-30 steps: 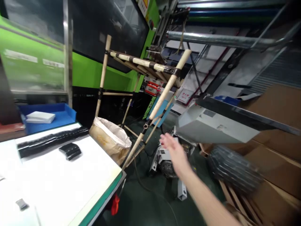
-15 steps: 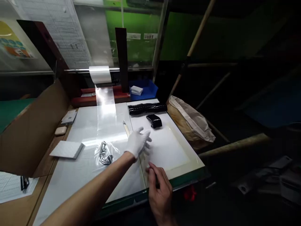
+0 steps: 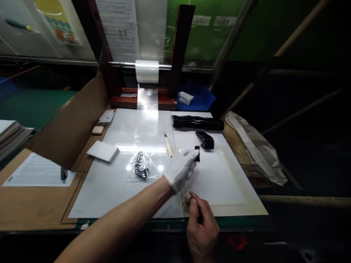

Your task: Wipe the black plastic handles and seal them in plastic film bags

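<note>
My left hand [image 3: 181,170], in a white glove, reaches over the white work surface [image 3: 90,197]. Its fingertips pinch a small black piece [image 3: 197,153]. Just beyond it lies a curved, glossy black part [image 3: 205,140]. My right hand [image 3: 203,223] is bare and rests low at the table's front edge, its fingers pinched together; anything between them is too small to make out. Left of the gloved hand, a black looped part [image 3: 140,166] lies under or in clear film. A craft knife [image 3: 168,145] with a pale handle lies just beyond the glove.
A roll of clear film [image 3: 147,72] hangs at the back, its strip running down onto the table. A long black ribbed bundle [image 3: 197,123], a blue bin [image 3: 202,96], a white block [image 3: 102,151], a cardboard wall [image 3: 72,128] and a paper bag [image 3: 255,146] stand around.
My left hand has closed from open fingers onto the small black piece. The view has swung left, shifting the scene rightward. My right hand stays pinched near the front edge.
</note>
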The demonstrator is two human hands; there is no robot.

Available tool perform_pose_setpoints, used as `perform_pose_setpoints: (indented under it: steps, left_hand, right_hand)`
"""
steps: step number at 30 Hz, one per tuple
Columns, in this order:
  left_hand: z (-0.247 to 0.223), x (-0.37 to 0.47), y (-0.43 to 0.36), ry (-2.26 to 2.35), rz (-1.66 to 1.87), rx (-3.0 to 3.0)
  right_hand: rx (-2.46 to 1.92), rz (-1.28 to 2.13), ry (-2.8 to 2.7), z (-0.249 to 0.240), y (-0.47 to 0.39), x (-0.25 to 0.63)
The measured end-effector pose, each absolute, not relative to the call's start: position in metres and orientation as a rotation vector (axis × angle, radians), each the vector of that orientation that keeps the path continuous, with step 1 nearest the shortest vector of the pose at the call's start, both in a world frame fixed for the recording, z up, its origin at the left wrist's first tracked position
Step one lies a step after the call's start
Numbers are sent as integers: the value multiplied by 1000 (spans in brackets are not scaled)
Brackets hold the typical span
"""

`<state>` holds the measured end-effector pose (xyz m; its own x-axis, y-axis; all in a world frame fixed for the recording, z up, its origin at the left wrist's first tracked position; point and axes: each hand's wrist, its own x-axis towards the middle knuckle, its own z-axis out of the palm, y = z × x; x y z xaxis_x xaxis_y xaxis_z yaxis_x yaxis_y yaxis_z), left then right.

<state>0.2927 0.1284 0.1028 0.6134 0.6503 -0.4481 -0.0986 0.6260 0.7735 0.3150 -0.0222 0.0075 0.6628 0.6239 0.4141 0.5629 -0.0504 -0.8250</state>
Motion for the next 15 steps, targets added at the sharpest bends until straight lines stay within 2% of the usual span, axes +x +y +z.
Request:
perform_pose_setpoints:
  steps: [3,6,10,15]
  left_hand:
    - [98,216,96,784,461,640]
    - [92,141,65,828,513,386]
    - [82,79,47,890,631,239]
    - [79,46,42,885,653,248]
  right_hand:
    - [-1805,262,-761,22,-22,308]
    - [-1779,721,-564,47,-17,291]
    - [-1601,1282,-629,74,-4,259]
    - [-1679,1438,-632,83,5,229]
